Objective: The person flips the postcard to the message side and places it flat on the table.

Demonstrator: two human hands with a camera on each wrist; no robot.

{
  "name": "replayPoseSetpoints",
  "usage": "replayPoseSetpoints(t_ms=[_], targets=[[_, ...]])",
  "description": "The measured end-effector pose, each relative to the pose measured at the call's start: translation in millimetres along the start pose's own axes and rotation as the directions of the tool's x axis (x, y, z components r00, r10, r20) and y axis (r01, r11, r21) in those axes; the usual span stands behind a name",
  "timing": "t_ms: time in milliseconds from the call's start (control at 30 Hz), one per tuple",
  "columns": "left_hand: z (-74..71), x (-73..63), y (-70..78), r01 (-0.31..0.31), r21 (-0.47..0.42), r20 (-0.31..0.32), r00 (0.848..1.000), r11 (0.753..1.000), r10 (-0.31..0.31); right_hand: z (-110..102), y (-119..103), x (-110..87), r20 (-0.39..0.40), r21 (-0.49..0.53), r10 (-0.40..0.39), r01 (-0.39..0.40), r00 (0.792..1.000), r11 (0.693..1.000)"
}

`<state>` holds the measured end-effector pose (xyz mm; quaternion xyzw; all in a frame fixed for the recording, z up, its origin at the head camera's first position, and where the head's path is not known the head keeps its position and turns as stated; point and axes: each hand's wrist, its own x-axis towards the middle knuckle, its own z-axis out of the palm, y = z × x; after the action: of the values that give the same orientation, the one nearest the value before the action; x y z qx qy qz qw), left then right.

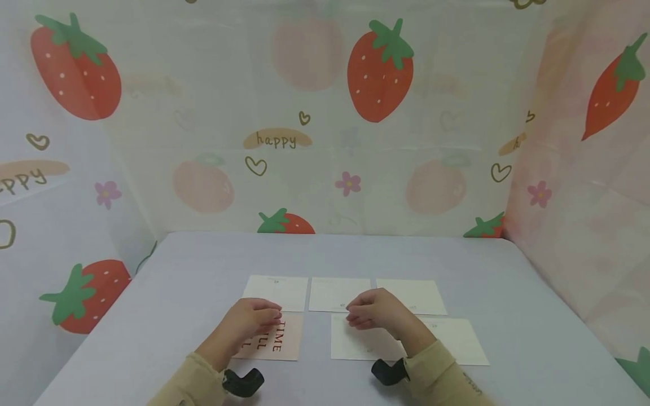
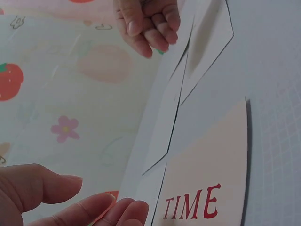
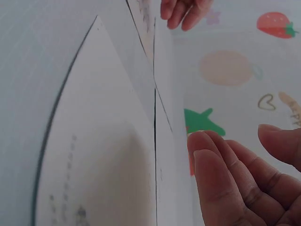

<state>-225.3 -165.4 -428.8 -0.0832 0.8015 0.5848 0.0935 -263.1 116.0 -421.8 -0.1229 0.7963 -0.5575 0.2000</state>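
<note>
My left hand (image 1: 254, 317) hovers over a pale pink card (image 1: 290, 345) with red printed letters, "TIME" readable on it. The fingers are loosely bent with nothing between them, as the left wrist view shows of the same hand (image 2: 84, 205). Part of the lettering is hidden beneath this hand. Above a white card (image 1: 350, 348) in the front row is my right hand (image 1: 381, 311), its fingers relaxed and holding nothing; the right wrist view shows thumb and fingers (image 3: 254, 188) apart. Its shadow falls on that white card.
Behind the hands lies a back row of white cards: a left one (image 1: 284, 290), a middle one (image 1: 337, 288) and a right one (image 1: 413, 290). Another white card (image 1: 459, 341) is at front right, partly under the right forearm. A strawberry-print curtain (image 1: 304, 186) surrounds the white table (image 1: 203, 265).
</note>
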Motion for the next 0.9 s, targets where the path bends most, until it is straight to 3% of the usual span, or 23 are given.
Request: replayPoseSetpoints(t_ms=[433, 633, 900], targets=[[-17.2, -6.4, -11.8, 0.032, 0.050, -0.055, 0.998, 0.998, -0.029, 34.2, -3.1, 9.8, 0.057, 0.070, -0.019, 0.015, 0.998, 0.997], [-29.6, -7.7, -19.8, 0.028, 0.086, -0.117, 0.993, 0.996, -0.018, 48.7, -3.7, 13.3, 0.041, 0.045, 0.005, -0.007, 0.999, 0.999], [-46.2, -8.4, -31.2, 0.017, 0.125, -0.148, 0.989, 0.992, 0.002, 57.6, -4.4, 14.9, 0.030, 0.025, 0.037, -0.038, 0.999, 0.999]])
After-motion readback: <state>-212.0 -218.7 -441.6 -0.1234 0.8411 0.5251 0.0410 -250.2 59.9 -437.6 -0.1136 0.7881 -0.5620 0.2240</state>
